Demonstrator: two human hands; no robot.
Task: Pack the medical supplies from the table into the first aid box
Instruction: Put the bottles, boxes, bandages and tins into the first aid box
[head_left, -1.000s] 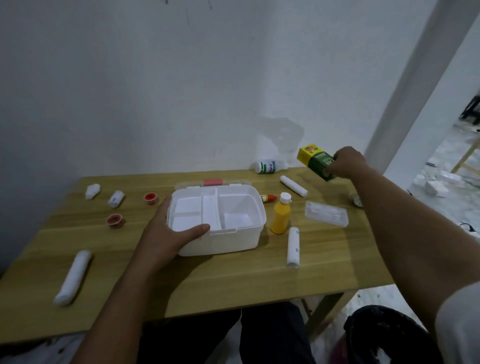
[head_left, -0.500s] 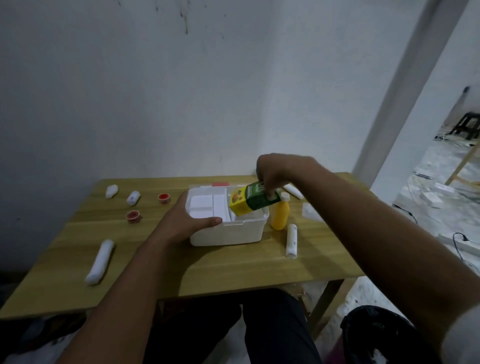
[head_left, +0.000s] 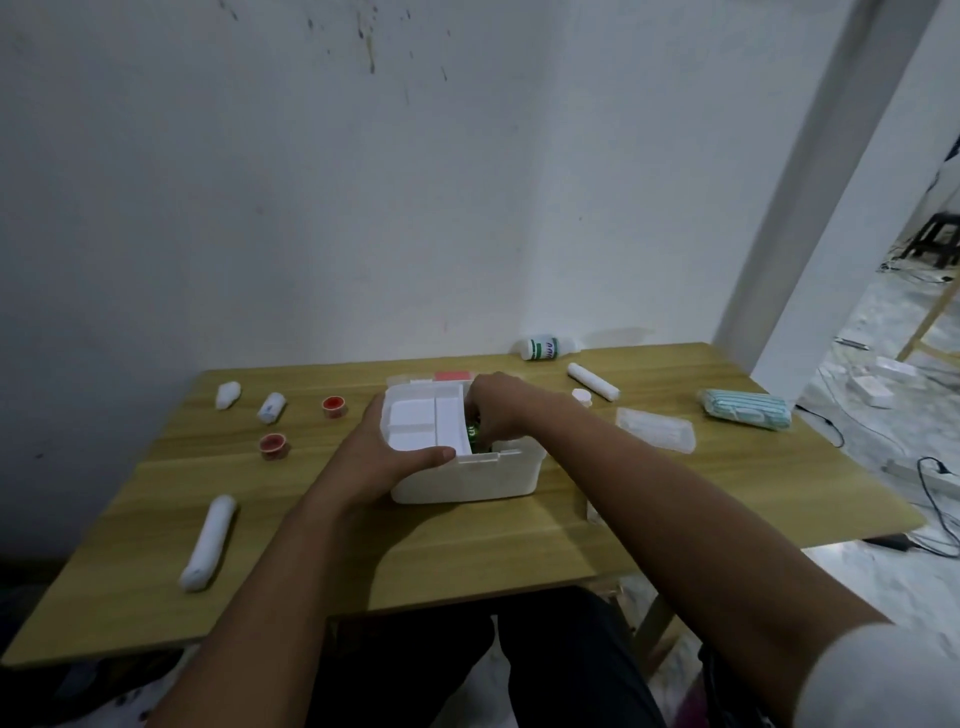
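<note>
**Right now: green carton going into the right side of the first aid box**

Currently steadying the white first aid box (head_left: 467, 470) near the middle of the wooden bench (head_left: 363, 561), with the left hand (head_left: 387, 449) wrapped around its left near corner, thumb lying along the front rim, grip clenched on the box wall. Reaching the right hand (head_left: 498, 410) down into the right-hand compartment, fingers curled around a green carton (head_left: 474, 431) that is sitting mostly inside the box; only a sliver of green showing, with pale lettering too small and blurred to read. Showing a white divided tray (head_left: 423, 423) across the left part of the box, and a red patch (head_left: 454, 375) at the back edge.

Lying around on the bench: a long white roll (head_left: 208, 543) at the near left, two red-topped round pots (head_left: 274, 445) (head_left: 332, 406), two short white rolls (head_left: 227, 395) (head_left: 271, 407) at the far left. Resting on its side by the wall, a white bottle (head_left: 543, 348) with a green label, its print unreadable. Sitting near it, another white roll (head_left: 593, 381), a clear flat packet (head_left: 655, 428), and a pack of blue striped masks (head_left: 745, 409) at the far right. Peeking out behind the right forearm, a small white cap (head_left: 582, 396).
</note>
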